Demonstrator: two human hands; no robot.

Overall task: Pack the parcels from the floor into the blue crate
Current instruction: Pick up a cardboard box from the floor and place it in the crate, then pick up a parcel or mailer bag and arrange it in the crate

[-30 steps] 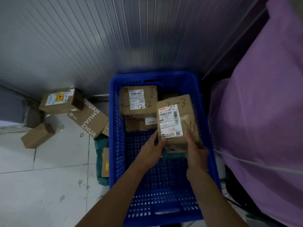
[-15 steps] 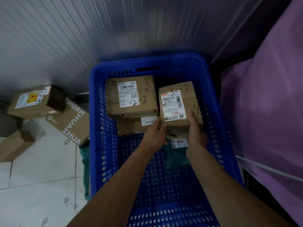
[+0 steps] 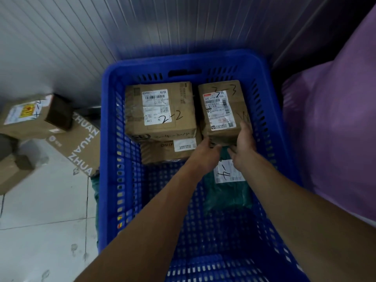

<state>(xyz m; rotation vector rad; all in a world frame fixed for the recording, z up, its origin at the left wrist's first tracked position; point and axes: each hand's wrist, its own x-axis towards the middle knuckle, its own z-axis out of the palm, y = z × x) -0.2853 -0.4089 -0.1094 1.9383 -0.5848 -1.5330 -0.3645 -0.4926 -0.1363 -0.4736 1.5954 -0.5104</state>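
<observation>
The blue crate [image 3: 107, 143] stands against the wall. A brown parcel marked 3-3 [image 3: 221, 110] lies in its far right corner, partly over a green bag parcel [image 3: 225, 192]. My left hand [image 3: 203, 155] holds the near left lower edge of the 3-3 parcel. My right hand [image 3: 244, 141] grips its near right corner, thumb up along the side. Beside it, a parcel marked 2-2 [image 3: 160, 110] sits on top of another brown box [image 3: 160, 153].
On the tiled floor left of the crate lie a labelled box [image 3: 34, 115], a flat printed box [image 3: 79, 147], a blurred brown box [image 3: 12, 174] and a green bag [image 3: 94, 190]. Purple fabric [image 3: 335, 129] bulks at the right. A ribbed wall runs behind.
Both hands have carried the 3-3 parcel forward and down into the crate's far right corner, next to the 2-2 parcel. More of the green bag shows beneath.
</observation>
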